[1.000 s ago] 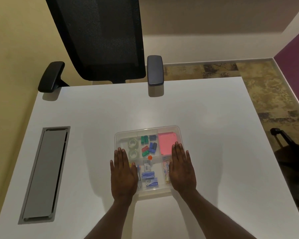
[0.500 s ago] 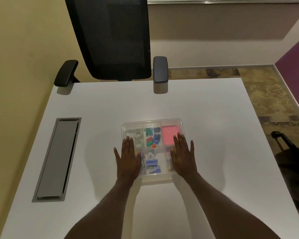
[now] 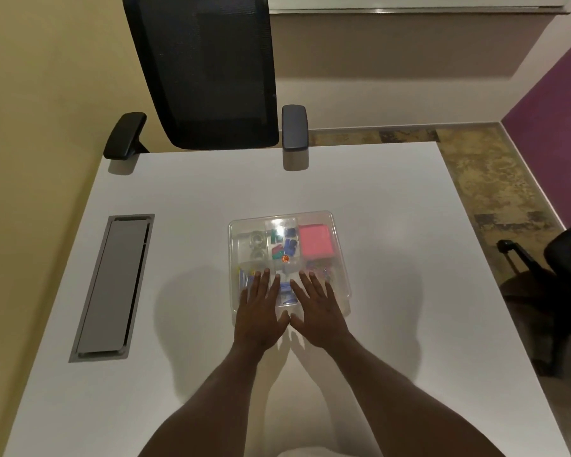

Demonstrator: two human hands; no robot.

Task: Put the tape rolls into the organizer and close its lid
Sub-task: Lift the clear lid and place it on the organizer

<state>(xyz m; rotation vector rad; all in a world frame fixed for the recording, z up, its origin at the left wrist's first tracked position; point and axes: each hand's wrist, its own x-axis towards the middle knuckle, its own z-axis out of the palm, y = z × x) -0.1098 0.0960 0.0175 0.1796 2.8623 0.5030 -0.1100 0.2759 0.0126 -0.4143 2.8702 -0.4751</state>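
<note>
A clear plastic organizer point(image 3: 340, 245) sits on the white table with its transparent lid down over the compartments. Two clear tape rolls point(image 3: 257, 245) lie in its far left compartment. Coloured clips fill the middle compartment and a pink pad point(image 3: 315, 240) the far right one. My left hand point(image 3: 259, 311) lies flat, fingers spread, on the near left of the lid. My right hand point(image 3: 317, 308) lies flat beside it on the near middle of the lid. The thumbs almost touch. Neither hand holds anything.
A grey cable hatch point(image 3: 112, 285) is set into the table at the left. A black mesh office chair point(image 3: 208, 70) stands at the far edge. Another dark chair point(image 3: 561, 275) stands on the floor at the right.
Both hands have slid inward from the organizer's outer sides toward its near middle, and now lie close together. The view has pulled back and up.
</note>
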